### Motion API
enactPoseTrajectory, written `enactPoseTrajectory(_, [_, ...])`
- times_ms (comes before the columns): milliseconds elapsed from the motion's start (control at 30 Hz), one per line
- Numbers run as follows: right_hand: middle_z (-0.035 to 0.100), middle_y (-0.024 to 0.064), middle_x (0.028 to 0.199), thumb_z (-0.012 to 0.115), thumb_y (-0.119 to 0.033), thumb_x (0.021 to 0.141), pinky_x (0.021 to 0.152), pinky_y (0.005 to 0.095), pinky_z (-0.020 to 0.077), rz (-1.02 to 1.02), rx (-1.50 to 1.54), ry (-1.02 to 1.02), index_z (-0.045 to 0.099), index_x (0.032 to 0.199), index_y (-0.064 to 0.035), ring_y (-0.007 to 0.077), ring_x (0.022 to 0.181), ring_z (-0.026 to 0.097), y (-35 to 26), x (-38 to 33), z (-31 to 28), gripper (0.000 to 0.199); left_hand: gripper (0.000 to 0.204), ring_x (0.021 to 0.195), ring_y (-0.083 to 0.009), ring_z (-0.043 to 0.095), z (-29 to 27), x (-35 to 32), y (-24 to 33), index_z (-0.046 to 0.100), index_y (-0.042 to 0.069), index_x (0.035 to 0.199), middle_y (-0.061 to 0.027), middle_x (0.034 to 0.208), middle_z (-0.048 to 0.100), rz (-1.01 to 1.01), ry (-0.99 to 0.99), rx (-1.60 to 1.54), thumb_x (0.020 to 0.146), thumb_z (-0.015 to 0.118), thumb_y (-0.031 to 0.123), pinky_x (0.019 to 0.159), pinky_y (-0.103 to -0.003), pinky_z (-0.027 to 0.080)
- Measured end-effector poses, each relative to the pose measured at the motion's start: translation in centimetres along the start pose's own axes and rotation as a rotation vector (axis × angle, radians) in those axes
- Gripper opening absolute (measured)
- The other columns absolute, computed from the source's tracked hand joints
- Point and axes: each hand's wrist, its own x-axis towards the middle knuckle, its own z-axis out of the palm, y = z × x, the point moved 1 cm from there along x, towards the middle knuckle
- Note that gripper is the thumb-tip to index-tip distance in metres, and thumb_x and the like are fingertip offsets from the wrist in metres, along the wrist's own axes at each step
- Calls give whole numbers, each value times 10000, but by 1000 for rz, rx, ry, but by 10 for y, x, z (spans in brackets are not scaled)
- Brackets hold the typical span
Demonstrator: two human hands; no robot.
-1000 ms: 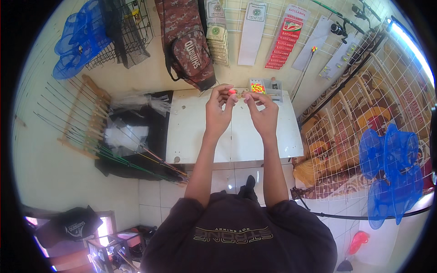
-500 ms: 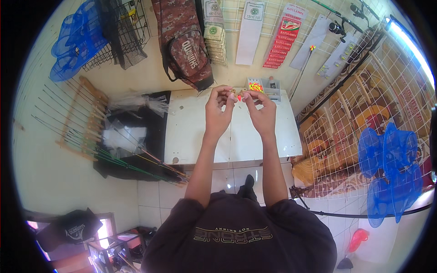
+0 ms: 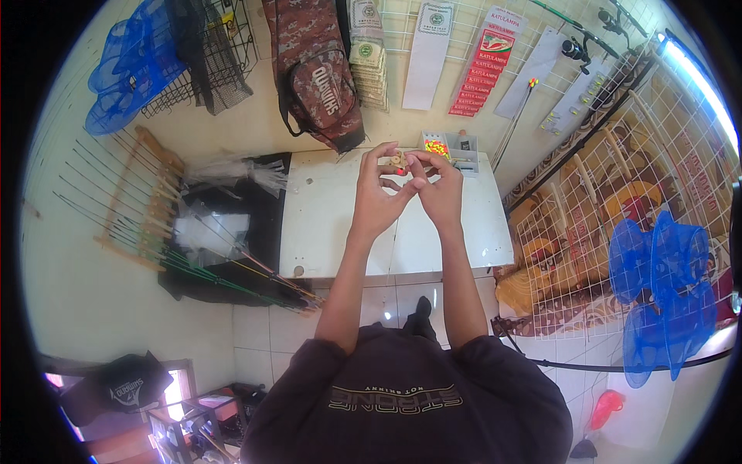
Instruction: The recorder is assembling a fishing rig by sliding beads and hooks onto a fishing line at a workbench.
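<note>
My left hand (image 3: 376, 203) is closed around a small tan piece (image 3: 399, 159) with a bright red bit (image 3: 401, 172) at its lower side. The piece is too small to name. My right hand (image 3: 441, 196) meets it from the other side, fingers curled and pressed together by the tan piece. Whatever the right fingertips grip is hidden or too fine to see. Both hands are above the far part of a white tabletop (image 3: 325, 224). Just beyond the right hand stands a grey compartment tray (image 3: 470, 165) with red and yellow small floats (image 3: 437, 148) in one section.
A camouflage rod bag (image 3: 321, 85) hangs over the table's back edge. On the left are fishing rods (image 3: 232, 282), a wooden rack (image 3: 158, 193) and clear plastic bags (image 3: 212, 234). Blue nets (image 3: 657, 286) hang on the right wire grid (image 3: 572, 255).
The hands have drawn closer together, and the left thumb has swung across toward the right hand. More of the tan piece shows now, turned, with the red bit lower.
</note>
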Motion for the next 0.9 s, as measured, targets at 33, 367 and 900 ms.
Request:
enactPoseTrajectory(33, [684, 39, 854, 638, -118, 850, 646, 245, 442, -11, -2, 2, 682, 979, -31, 86, 737, 586, 1, 0, 0, 163, 482, 835, -144, 592, 1, -1, -1, 495, 42, 1205, -93, 1105, 507, -11, 20, 27, 802, 721, 178, 653, -248, 481])
enactPoseTrajectory(367, [680, 54, 922, 630, -121, 854, 645, 250, 447, 52, 84, -98, 691, 971, -61, 112, 783, 599, 9, -5, -8, 144, 335, 830, -98, 560, 0, -2, -5, 532, 57, 1157, -47, 996, 565, -97, -8, 56, 857, 654, 144, 683, -225, 435])
enactPoseTrajectory(900, [688, 56, 931, 650, -142, 839, 696, 280, 457, 59, -15, -105, 698, 983, -89, 147, 850, 589, 18, -32, -24, 161, 353, 835, -135, 583, 7, -28, -17, 542, 69, 1150, -57, 948, 610, -110, -35, 88, 832, 675, 145, 665, -255, 453])
